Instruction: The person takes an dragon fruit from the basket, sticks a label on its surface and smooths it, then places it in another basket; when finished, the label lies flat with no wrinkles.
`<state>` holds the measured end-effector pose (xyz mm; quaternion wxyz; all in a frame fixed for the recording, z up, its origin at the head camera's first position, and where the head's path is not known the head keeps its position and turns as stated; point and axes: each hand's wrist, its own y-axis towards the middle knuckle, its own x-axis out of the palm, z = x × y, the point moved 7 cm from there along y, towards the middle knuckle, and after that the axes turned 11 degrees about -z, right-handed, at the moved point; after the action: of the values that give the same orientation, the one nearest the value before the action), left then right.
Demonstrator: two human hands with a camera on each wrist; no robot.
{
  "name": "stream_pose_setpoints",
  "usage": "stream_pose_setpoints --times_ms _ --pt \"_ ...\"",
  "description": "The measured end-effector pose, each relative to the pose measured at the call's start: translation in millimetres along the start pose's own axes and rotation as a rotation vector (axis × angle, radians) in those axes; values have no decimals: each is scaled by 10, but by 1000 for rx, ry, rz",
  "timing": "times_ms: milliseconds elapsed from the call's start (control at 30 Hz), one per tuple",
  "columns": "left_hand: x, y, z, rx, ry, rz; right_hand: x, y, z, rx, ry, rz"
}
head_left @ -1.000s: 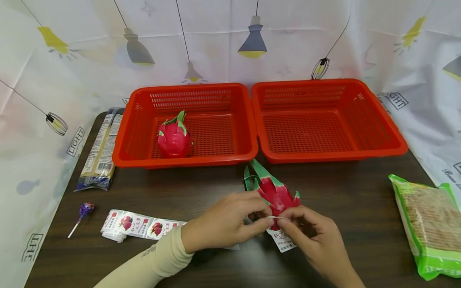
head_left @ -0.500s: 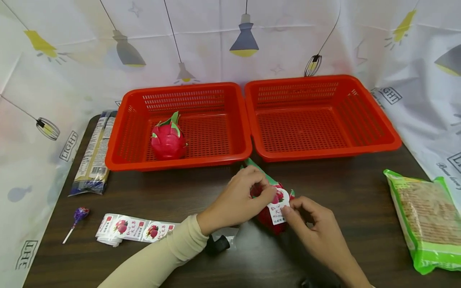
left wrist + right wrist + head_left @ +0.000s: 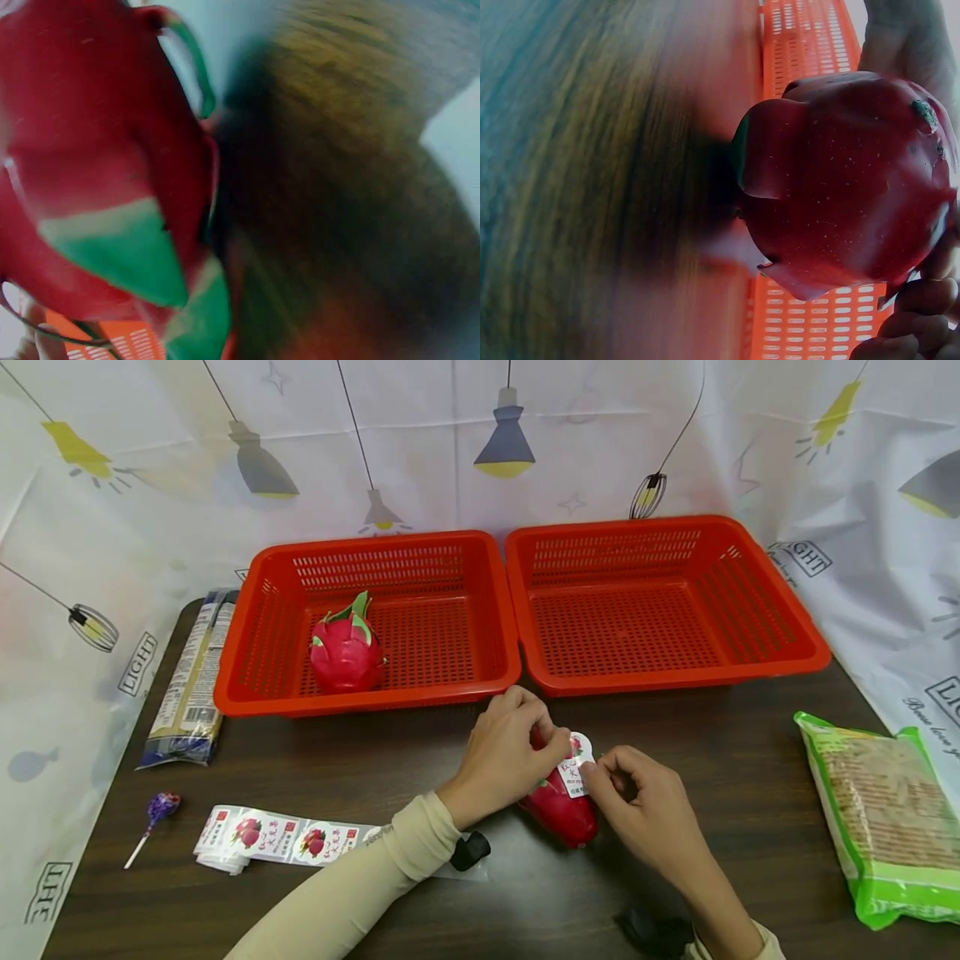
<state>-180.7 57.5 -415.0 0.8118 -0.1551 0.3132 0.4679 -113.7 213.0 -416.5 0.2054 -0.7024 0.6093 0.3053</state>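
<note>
A red dragon fruit (image 3: 558, 814) lies on the table between my two hands in the head view, its leafy end mostly hidden by my left hand (image 3: 510, 760). Over its upper side is a white printed label (image 3: 574, 770) with a fruit picture. The thumb and forefinger of my left hand pinch the label's left edge. My right hand (image 3: 648, 802) pinches its right edge, the thumb on the label's face. Close up in the left wrist view, the dragon fruit shows green-tipped scales; the right wrist view shows its rounded end.
Two red baskets stand side by side at the back; the left basket (image 3: 367, 703) holds another dragon fruit (image 3: 347, 652). A label strip (image 3: 288, 839), a lollipop (image 3: 159, 810) and a long packet (image 3: 193, 681) lie left. A green-edged bag (image 3: 885, 818) lies right.
The label, earlier held folded at the fruit's front, now lies flatter over it and higher up. Both hands have moved away from me, and the fruit's lower end has come into view.
</note>
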Motion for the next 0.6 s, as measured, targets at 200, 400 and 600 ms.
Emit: stream_pose_setpoints --times_ms 200,400,600 --pt "19 -19 -25 -3 16 40 9 4 38 24 9 -3" --pt "38 -25 -62 4 -32 49 14 -28 90 42 77 -20" --pt "41 -45 -78 10 -58 63 10 -53 109 29 112 -42"
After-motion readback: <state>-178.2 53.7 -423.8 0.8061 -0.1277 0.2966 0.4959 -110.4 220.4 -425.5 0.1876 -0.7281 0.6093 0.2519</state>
